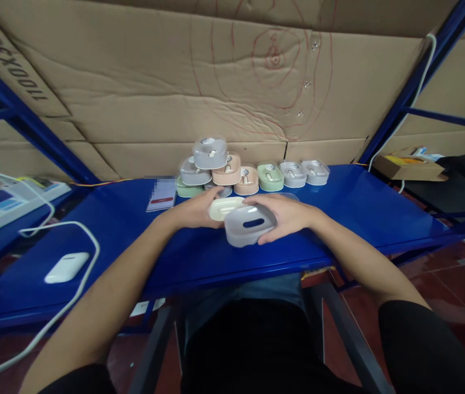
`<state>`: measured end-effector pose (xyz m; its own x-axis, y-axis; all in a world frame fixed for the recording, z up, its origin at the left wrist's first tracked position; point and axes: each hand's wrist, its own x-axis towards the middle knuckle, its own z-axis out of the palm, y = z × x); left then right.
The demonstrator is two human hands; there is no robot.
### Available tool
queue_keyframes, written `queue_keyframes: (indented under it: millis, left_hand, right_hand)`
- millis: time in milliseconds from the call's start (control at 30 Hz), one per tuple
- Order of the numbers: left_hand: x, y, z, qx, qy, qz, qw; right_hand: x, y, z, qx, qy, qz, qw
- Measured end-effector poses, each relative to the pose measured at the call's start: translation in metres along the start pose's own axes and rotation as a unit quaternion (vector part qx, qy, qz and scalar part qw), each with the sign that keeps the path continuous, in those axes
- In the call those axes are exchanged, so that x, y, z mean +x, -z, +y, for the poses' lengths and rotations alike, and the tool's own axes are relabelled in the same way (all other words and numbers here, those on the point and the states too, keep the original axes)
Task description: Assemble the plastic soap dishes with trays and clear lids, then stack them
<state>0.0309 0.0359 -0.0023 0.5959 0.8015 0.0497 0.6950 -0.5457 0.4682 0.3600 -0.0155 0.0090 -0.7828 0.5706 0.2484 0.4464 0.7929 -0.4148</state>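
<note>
Left hand [199,211] grips cream tray [226,209]; right hand [292,216] grips translucent cover [250,225], slotted, contents can't tell. Both above blue table [199,254], near its front edge, centre. Lidded boxes [247,180], small pale pieces inside, sit along back edge, some stacked.

From here the clear lid [250,225] overlaps the cream piece [226,209], hiding its near edge; a pixelated patch masks part of the phone's screen [162,194]
</note>
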Motion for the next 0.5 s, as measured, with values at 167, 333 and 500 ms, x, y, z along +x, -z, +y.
queue_keyframes:
  millis: [167,333,500]
  left_hand:
    - [0.001,-0.002,0.004,0.039,0.028,-0.006,0.999]
    - [0.002,-0.001,-0.001,0.035,0.019,0.003,0.999]
    - [0.001,0.0,-0.004,0.044,0.01,-0.004,0.999]
  right_hand:
    - [0.006,-0.022,-0.014,-0.057,0.013,-0.058,0.997]
    - [0.006,-0.005,-0.005,-0.049,-0.013,0.054,0.997]
    - [-0.008,0.035,0.04,-0.1,-0.161,0.034,0.981]
